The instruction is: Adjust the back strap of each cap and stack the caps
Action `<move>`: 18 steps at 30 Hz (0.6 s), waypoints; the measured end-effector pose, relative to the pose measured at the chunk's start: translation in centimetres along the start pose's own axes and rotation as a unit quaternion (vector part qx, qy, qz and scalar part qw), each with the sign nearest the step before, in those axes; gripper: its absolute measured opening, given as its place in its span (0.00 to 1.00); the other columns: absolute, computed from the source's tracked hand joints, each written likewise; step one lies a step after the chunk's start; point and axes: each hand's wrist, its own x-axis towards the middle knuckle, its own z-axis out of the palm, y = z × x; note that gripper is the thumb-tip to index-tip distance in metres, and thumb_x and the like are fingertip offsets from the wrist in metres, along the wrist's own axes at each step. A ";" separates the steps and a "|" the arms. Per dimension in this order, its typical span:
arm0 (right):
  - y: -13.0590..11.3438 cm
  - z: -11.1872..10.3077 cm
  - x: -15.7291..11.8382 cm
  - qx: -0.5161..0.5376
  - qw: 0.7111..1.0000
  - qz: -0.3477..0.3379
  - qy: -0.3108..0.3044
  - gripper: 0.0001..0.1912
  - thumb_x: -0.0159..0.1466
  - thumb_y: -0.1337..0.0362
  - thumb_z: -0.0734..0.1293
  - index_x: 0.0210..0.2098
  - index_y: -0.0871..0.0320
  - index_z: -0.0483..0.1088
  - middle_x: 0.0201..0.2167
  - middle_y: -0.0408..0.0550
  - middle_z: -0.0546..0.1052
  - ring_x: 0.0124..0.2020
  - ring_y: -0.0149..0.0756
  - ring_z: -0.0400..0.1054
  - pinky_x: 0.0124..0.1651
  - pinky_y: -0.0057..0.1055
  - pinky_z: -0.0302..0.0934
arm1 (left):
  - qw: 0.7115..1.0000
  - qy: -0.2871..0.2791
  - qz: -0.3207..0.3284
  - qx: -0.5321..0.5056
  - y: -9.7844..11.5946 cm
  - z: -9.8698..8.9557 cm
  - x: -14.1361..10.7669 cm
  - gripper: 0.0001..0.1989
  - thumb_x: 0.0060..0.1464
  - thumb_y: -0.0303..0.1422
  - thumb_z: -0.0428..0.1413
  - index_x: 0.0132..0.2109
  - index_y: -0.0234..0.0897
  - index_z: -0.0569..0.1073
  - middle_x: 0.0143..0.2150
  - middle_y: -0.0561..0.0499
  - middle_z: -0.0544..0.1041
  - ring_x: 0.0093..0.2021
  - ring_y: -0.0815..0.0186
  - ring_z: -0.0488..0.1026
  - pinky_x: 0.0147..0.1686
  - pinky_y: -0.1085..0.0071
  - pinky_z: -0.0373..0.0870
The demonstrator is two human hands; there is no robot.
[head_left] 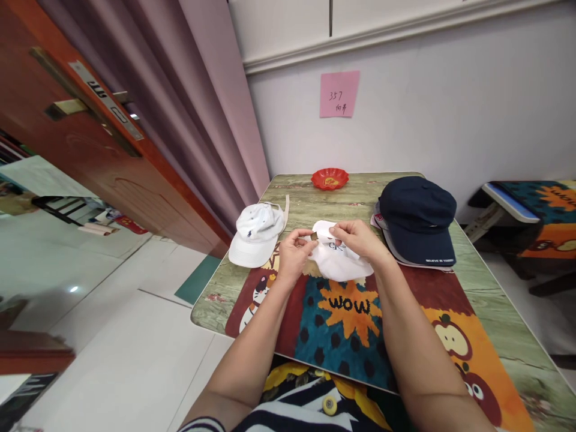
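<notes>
A white cap (344, 267) with dark lettering is held over the colourful mat in the middle of the table. My left hand (296, 255) pinches the left end of its strap, beside a small brownish metal buckle (314, 237). My right hand (357, 238) grips the cap's strap from the right, thumb and fingers pressed together. To the left lies another white cap (258, 231) with a small dark logo, its strap sticking up behind it. On the right, a navy cap (418, 216) sits on top of lighter caps.
A red scalloped dish (330, 179) stands at the back of the green wood-patterned table (297, 198). The patterned mat (310, 324) covers the near part. A wooden door (148, 180) and a curtain are on the left. A second table (513, 201) stands at the right.
</notes>
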 end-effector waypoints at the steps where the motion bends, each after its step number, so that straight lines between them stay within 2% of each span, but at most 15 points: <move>1: 0.0 -0.1 0.0 -0.019 1.000 0.001 0.004 0.21 0.62 0.50 0.63 0.20 0.58 0.68 0.16 0.41 0.67 0.21 0.29 0.56 0.26 0.28 0.47 | 1.000 0.001 -0.004 -0.009 0.0 0.1 0.0 0.17 0.43 0.35 0.67 0.41 0.37 0.77 0.22 0.57 0.73 0.22 0.69 0.70 0.26 0.73 0.68; 6: -0.3 -0.3 -0.1 -0.079 0.997 0.008 0.020 0.20 0.62 0.52 0.62 0.19 0.58 0.69 0.16 0.41 0.68 0.21 0.30 0.57 0.28 0.29 0.47 | 0.999 0.001 -0.031 -0.039 0.1 0.4 -0.1 0.18 0.41 0.34 0.68 0.41 0.36 0.76 0.22 0.56 0.74 0.23 0.68 0.73 0.27 0.73 0.70; 11: -0.6 -0.2 -0.1 -0.103 0.994 0.002 0.023 0.20 0.62 0.53 0.62 0.19 0.57 0.69 0.15 0.40 0.67 0.21 0.29 0.55 0.28 0.30 0.46 | 0.999 -0.013 -0.031 -0.038 0.1 0.6 -0.2 0.18 0.41 0.34 0.68 0.41 0.35 0.77 0.22 0.55 0.76 0.22 0.69 0.73 0.27 0.74 0.70; 15: -0.4 -0.1 0.0 -0.106 0.994 -0.003 0.022 0.20 0.63 0.53 0.62 0.19 0.57 0.69 0.15 0.40 0.68 0.21 0.30 0.57 0.29 0.30 0.46 | 0.999 -0.016 -0.024 -0.031 0.2 0.5 -0.2 0.18 0.42 0.34 0.68 0.41 0.34 0.77 0.22 0.55 0.76 0.22 0.69 0.73 0.27 0.74 0.71; 18: -0.2 -0.1 0.1 -0.081 0.997 -0.003 0.013 0.18 0.61 0.52 0.65 0.23 0.58 0.74 0.19 0.41 0.73 0.23 0.31 0.62 0.30 0.29 0.50 | 0.999 -0.019 -0.022 -0.031 0.2 0.4 -0.3 0.18 0.42 0.34 0.68 0.42 0.35 0.77 0.23 0.55 0.76 0.23 0.69 0.74 0.28 0.73 0.72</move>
